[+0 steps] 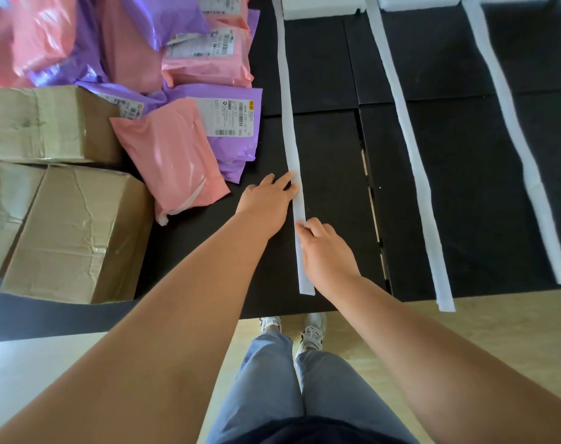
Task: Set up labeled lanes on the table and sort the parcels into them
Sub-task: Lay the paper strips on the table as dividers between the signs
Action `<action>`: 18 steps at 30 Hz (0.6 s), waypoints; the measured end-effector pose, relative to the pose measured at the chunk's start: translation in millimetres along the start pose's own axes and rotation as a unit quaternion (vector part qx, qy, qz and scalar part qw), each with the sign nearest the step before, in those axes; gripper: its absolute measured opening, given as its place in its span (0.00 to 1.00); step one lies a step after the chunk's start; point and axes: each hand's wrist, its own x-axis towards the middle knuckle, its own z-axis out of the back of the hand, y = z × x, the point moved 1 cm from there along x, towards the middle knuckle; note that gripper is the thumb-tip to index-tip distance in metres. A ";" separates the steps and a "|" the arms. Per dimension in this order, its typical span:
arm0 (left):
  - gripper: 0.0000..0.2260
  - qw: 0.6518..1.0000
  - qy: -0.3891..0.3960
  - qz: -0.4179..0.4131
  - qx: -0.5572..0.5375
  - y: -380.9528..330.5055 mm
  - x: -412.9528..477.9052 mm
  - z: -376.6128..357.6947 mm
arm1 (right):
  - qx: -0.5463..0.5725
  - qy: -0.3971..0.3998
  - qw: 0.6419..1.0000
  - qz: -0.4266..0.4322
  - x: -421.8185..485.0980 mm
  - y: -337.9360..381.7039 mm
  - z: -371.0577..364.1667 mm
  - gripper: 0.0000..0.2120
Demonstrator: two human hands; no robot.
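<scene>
Three long white strips run front to back on the black table (pixel 330 149). My left hand (pixel 268 200) lies flat beside the leftmost strip (pixel 288 123), its straight fingertips touching the strip's left edge. My right hand (pixel 325 251) rests on the same strip nearer the front edge, fingers curled and pressing on it. The middle strip (pixel 410 149) and the right strip (pixel 512 129) lie untouched. Pink and purple mailer parcels (pixel 173 155) with printed labels are heaped at the left, next to brown cardboard boxes (pixel 77 232).
White boxes (pixel 320 6) stand at the table's far edge, at the heads of the lanes. The table is made of black panels with a gap (pixel 370 187) between them. My legs and shoes (pixel 311 331) stand on a light wooden floor below the front edge.
</scene>
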 end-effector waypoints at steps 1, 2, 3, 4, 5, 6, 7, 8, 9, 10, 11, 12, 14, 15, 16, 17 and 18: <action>0.34 1.000 0.014 0.004 -0.007 1.2 -3.2 1.3 | 0.002 0.004 1.000 0.000 -0.8 0.2 1.1 0.34; 0.35 1.000 0.023 0.012 -0.018 1.2 -7.4 1.9 | 0.005 0.007 1.000 -0.001 -1.5 -0.1 2.3 0.34; 0.36 0.999 0.024 0.023 -0.032 -0.1 -12.2 1.7 | 0.009 0.011 1.000 -0.005 -2.1 -0.8 3.7 0.33; 0.36 0.998 0.018 0.036 -0.048 -2.4 -17.6 1.2 | 0.012 0.015 1.000 -0.008 -2.5 -1.5 5.6 0.32; 0.36 0.997 0.009 0.049 -0.065 -5.9 -23.1 0.3 | 0.018 0.020 1.000 -0.009 -3.1 -2.3 7.4 0.31; 0.36 0.995 0.001 0.059 -0.080 -10.0 -28.7 -1.1 | 0.031 0.025 0.999 -0.012 -4.6 -3.7 8.4 0.30; 0.36 0.993 -0.003 0.068 -0.094 -14.2 -34.0 -2.9 | 0.054 0.028 0.998 -0.020 -6.2 -5.3 9.4 0.28; 0.37 0.992 -0.007 0.077 -0.105 -18.0 -38.7 -4.6 | 0.082 0.030 0.996 -0.036 -8.7 -7.4 10.7 0.27; 0.37 0.990 -0.013 0.086 -0.114 -21.5 -42.8 -5.8 | 0.110 0.027 0.992 -0.057 -11.5 -9.4 12.7 0.25; 0.37 0.988 -0.021 0.096 -0.122 -23.8 -47.1 -5.9 | 0.132 0.020 0.988 -0.077 -14.1 -11.8 15.2 0.24; 0.38 0.985 -0.031 0.107 -0.128 -25.3 -51.1 -5.3 | 0.147 0.012 0.985 -0.091 -16.3 -14.1 18.2 0.22; 0.37 0.983 -0.039 0.117 -0.135 -25.8 -55.7 -4.9 | 0.155 0.005 0.983 -0.098 -17.7 -16.3 21.9 0.21; 0.37 0.978 -0.050 0.141 -0.149 -24.6 -67.1 -5.4 | 0.156 -0.008 0.983 -0.099 -18.6 -19.6 30.9 0.19; 0.36 0.974 -0.055 0.154 -0.155 -23.1 -73.8 -6.3 | 0.154 -0.016 0.983 -0.099 -18.3 -20.6 36.2 0.18; 0.35 0.970 -0.062 0.168 -0.162 -21.3 -81.2 -7.3 | 0.154 -0.024 0.983 -0.097 -17.9 -20.6 41.7 0.18; 0.35 0.966 -0.070 0.180 -0.170 -19.4 -88.9 -8.6 | 0.157 -0.031 0.983 -0.094 -17.4 -19.4 47.3 0.17; 0.34 0.962 -0.079 0.192 -0.177 -17.7 -96.8 -9.9 | 0.162 -0.037 0.982 -0.090 -17.2 -17.3 52.5 0.17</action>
